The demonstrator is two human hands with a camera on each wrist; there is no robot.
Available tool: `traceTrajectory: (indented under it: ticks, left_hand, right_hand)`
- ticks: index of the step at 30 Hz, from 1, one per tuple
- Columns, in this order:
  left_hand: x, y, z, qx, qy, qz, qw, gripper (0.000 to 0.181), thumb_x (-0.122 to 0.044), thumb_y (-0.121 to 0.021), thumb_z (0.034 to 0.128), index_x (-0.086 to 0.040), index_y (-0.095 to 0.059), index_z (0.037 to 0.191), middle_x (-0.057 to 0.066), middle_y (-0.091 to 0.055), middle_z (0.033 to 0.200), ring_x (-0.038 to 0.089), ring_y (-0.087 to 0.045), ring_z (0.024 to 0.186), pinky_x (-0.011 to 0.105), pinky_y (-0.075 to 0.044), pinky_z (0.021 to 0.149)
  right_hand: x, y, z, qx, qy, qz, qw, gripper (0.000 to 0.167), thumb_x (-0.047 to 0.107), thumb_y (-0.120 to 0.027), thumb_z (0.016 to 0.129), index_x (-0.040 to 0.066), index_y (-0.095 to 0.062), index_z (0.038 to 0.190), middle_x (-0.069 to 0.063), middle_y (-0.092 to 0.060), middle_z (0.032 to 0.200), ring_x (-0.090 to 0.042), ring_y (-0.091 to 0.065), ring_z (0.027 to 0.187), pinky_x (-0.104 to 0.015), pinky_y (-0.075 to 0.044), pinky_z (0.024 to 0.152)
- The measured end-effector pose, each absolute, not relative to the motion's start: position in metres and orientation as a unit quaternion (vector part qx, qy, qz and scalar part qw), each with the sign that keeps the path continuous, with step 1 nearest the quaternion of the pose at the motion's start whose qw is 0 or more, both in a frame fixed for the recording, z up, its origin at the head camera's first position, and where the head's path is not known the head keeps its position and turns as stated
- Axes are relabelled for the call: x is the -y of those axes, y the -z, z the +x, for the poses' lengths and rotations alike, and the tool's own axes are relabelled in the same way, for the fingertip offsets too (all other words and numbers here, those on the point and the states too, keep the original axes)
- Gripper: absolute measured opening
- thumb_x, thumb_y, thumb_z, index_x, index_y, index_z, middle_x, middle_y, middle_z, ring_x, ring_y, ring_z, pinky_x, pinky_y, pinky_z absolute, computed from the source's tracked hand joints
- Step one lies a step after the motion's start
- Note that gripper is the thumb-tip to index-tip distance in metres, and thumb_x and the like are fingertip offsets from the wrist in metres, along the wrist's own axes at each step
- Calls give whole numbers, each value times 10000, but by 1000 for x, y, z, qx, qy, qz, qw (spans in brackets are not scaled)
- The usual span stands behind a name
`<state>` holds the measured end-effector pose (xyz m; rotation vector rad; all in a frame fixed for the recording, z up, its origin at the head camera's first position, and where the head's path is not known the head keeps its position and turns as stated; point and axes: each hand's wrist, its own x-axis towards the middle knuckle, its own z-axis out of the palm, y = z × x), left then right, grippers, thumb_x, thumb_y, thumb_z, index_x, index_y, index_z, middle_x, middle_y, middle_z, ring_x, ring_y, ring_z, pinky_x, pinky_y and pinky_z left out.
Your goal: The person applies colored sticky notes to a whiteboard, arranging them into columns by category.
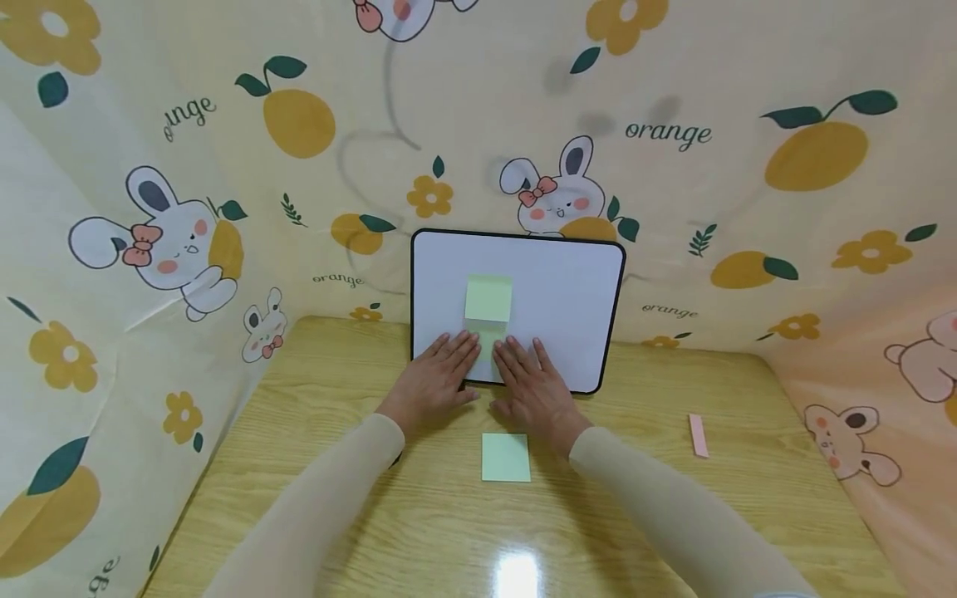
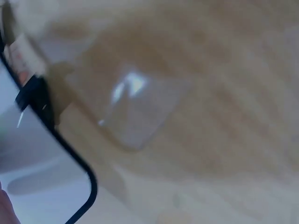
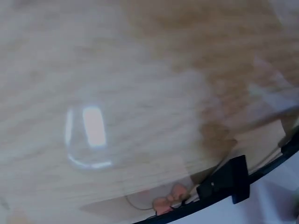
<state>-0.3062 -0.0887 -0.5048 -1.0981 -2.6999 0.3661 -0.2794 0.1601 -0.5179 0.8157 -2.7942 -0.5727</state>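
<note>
A white board with a black rim leans at the back of the table. A pale green sticky note is on it, its bottom edge lifting a little. Just below, a second green note is partly covered by the fingers. My left hand lies flat with straight fingers on the board's lower part, at that note's left side. From the right, my right hand presses there with its fingers extended. Both thumbs point inward beneath the board's bottom edge. In the left wrist view, only a bit of skin shows at the lower left.
Another green note lies on the wooden table between the forearms. A narrow pink strip lies at the right. Black clip-like pieces sit on the board's rim. Patterned cloth stands behind and at both sides.
</note>
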Motion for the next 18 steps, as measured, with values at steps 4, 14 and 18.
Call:
traceTrajectory:
  ticks: [4,14,18]
  left_hand:
    - [92,516,-297,914,-119,-375,102,789,-601,-338,1112,-74,-216,1686,71,-134,1776,237,-104,1651,437,-121,1356]
    - [96,521,-287,920,-102,-368,86,723,-534,-340,1131,-51,-288,1666,82,-215,1761,250,-160,1646,442,-137,1354]
    - [97,519,-283,924,-84,-365,79,707,-515,-349,1135,-34,-317,1653,103,-249,1749,268,-183,1641,460,-152,1351]
  right_hand:
    - [-168,525,-273,924,214,302,98,856,658,-374,1078,92,-198,1694,-50,-116,1778,-240,-37,1657,-569,-10,1343]
    - [-184,523,-265,931,189,305,70,813,621,-371,1095,86,-221,1690,-51,-155,1772,-236,-77,1654,-566,-23,1344]
    - [-184,522,-262,932,174,308,76,789,604,-397,1095,78,-286,1673,-59,-234,1753,-245,-135,1648,-582,-69,1340]
